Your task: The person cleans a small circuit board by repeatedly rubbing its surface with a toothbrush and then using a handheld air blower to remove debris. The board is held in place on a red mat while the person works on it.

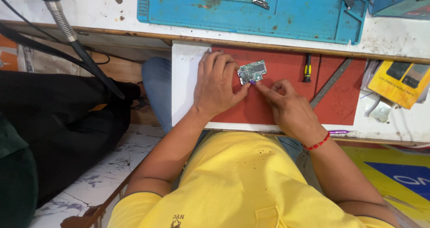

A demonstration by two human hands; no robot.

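A small green circuit board (252,70) lies on a red mat (286,98) laid over a white pull-out shelf. My left hand (217,84) rests palm down on the mat, its fingertips pinning the board's left edge. My right hand (286,104) comes in from the right with finger and thumb pinched on a thin purple-tipped tool (251,81), whose tip touches the board's lower left corner. A red thread band circles my right wrist.
A screwdriver (307,68) with a black and yellow handle and a grey metal strip (330,83) lie on the mat to the right. A blue work mat (251,8) covers the bench beyond. A yellow box (401,82) sits at far right. A flexible hose (67,30) hangs at left.
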